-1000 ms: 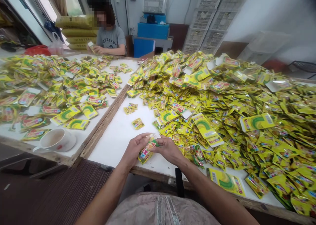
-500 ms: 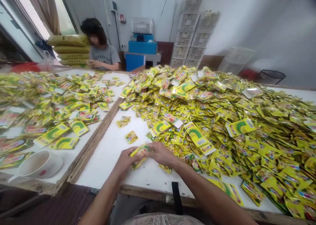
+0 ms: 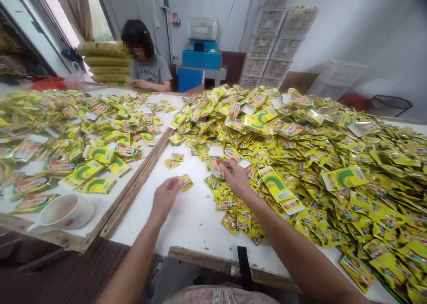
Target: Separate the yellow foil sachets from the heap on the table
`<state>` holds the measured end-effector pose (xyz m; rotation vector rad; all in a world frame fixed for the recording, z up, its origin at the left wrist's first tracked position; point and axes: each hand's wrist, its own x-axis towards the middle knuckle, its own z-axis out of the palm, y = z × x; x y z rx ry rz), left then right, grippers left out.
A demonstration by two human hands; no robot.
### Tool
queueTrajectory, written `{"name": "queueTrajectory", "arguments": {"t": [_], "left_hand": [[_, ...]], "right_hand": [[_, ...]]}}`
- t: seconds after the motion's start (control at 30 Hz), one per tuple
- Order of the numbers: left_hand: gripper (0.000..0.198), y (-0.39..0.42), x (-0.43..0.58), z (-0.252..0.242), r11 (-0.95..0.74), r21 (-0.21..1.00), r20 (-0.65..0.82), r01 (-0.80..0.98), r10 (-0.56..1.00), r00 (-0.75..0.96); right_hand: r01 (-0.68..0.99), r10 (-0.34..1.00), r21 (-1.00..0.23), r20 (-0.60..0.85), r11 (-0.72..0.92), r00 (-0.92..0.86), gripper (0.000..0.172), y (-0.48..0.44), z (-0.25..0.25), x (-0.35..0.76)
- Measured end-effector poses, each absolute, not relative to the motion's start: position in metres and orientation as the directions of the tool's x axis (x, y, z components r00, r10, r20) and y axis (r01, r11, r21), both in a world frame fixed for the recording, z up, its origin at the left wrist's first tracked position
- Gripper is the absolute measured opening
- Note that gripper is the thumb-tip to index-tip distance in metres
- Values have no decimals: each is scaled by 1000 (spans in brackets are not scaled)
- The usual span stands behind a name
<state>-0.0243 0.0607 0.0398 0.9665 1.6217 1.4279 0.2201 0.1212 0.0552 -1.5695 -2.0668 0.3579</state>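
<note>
My left hand [image 3: 166,196] is over the white table, its fingers pinched at the left edge of a small yellow sachet [image 3: 187,183]. Just beyond it lie two more small sachets [image 3: 174,160]. At the near-left edge of the big heap, my right hand [image 3: 236,176] has its thumb and fingers closed on a flat yellow-and-red pack with a white end [image 3: 216,165]. Several small sachets [image 3: 238,219] lie below that hand. A larger yellow-green pack with a barcode [image 3: 278,190] rests on the heap to its right.
A big heap of yellow sachets [image 3: 320,148] covers the right side. Past a wooden edge strip [image 3: 140,184], more flat packs [image 3: 83,172] and a white cup [image 3: 68,212] occupy the left table. A co-worker [image 3: 150,70] sits at the back near stacked sacks [image 3: 106,57].
My hands, together on one yellow-green pack before, have moved apart: the left to the lone sachet, the right up to the heap. More small sachets show below the right hand. The view has shifted slightly.
</note>
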Motion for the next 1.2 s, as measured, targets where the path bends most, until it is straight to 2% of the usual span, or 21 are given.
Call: {"name": "queueTrajectory", "arguments": {"t": [0.07,0.13,0.17,0.23,0.3,0.37,0.5,0.6,0.67,0.73,0.83,0.93,1.07,1.2], "left_hand": [[50,53,2,29,181,978,-202,-106,946,-254],[56,48,16,24,218,934,-269,-283,950,-156],[58,47,19,22,225,910,-288,-348,947,-141],[57,43,15,20,248,889,-326,-386,933,-153],[52,39,5,18,283,896,-355,-342,920,-169],[47,35,-5,16,312,909,-364,-276,918,-161],[41,26,-11,9,326,938,-341,-119,929,-147],[41,21,-8,4,331,944,-327,5,935,-136],[42,17,-7,2,337,939,-329,67,938,-111],[44,11,-8,0,337,937,-332,95,941,-60],[44,3,-13,0,357,933,-355,43,933,-47],[47,1,-23,7,343,938,-347,-54,924,-159],[52,1,-39,21,317,941,-338,-117,901,-274],[55,0,-53,25,333,929,-367,-161,886,-284]], "right_hand": [[651,974,-731,86,204,-208,30,107,59,201],[578,930,-794,-42,192,-366,28,95,60,185],[621,924,-759,-70,195,-376,29,93,59,179],[801,963,-574,-73,170,-257,34,94,53,174],[937,995,-340,-33,81,-97,34,99,44,174],[977,998,-206,-37,45,-54,34,105,34,175],[973,989,-196,-55,126,-139,27,105,22,171],[977,995,-205,-62,59,-73,40,103,21,168],[978,995,-205,-92,30,-50,40,105,22,169],[968,990,-244,-115,54,-84,32,109,21,172],[866,983,-499,-145,28,-115,20,114,21,174],[702,964,-712,-176,15,-199,15,119,25,166],[602,905,-798,-243,18,-349,14,129,33,144],[630,889,-776,-268,29,-371,12,142,31,120]]}}
